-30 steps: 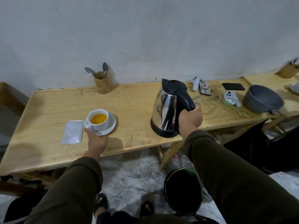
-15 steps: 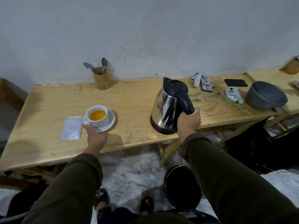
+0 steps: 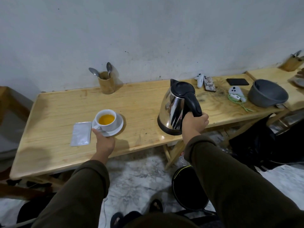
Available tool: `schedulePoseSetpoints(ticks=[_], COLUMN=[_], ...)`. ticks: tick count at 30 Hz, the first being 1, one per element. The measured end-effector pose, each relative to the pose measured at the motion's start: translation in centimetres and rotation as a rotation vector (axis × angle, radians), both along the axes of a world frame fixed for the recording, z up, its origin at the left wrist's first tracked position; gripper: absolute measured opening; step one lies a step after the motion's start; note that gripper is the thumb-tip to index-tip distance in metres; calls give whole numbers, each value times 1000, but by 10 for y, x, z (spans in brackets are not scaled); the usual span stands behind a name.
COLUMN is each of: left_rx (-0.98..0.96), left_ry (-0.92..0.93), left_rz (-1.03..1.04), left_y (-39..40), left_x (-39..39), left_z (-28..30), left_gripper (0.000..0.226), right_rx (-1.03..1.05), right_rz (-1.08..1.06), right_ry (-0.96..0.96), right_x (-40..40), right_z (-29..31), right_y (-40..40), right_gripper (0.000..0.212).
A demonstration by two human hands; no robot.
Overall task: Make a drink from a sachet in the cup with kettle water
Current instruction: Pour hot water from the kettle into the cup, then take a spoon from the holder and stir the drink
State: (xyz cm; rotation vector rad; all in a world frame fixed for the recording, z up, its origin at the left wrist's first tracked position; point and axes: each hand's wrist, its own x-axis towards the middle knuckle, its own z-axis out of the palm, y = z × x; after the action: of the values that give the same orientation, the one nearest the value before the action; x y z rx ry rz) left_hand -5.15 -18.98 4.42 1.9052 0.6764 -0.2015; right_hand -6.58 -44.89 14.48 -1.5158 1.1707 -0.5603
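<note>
A white cup (image 3: 108,126) holding orange-yellow liquid stands on a white saucer (image 3: 119,126) on the wooden table (image 3: 54,111). My left hand (image 3: 104,142) grips the saucer's near-left rim. A silver sachet (image 3: 81,134) lies flat just left of the saucer. To the right, a steel kettle (image 3: 172,107) with a black lid and handle stands upright on the table near its front edge. My right hand (image 3: 195,123) is closed around the lower part of the kettle's handle.
A wooden holder (image 3: 107,84) with two spoons stands at the wall. Right of the kettle lie remotes (image 3: 199,79), two phones (image 3: 209,83), a white controller with green cable (image 3: 236,94) and a grey bowl (image 3: 267,92). A black bin (image 3: 189,188) stands on the floor below.
The view has shifted slightly. Both hands keep their holds on the saucer and the kettle handle; the kettle still stands on the table.
</note>
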Motion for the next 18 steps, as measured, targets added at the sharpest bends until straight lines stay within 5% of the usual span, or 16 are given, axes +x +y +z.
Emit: schedulePoseSetpoints(ticks=[5,10,13,18], left_rx=[25,-45,-108,-52], left_ry=[8,-30,-83,-22], left_rz=[-143,-252,-232,-280], left_y=[14,32,42,67], left_x=[-3,0,5,19], left_z=[8,16,22,15], left_gripper=[88,96,100,70], right_rx=[42,123,135,54], right_rz=[-96,-190,-84,299], right_ry=[41,94,140,283], right_x=[-4,-2,11,50], right_z=[4,9,7,2], right_y=[30,69,101,145], right_gripper=[69,66,53,34])
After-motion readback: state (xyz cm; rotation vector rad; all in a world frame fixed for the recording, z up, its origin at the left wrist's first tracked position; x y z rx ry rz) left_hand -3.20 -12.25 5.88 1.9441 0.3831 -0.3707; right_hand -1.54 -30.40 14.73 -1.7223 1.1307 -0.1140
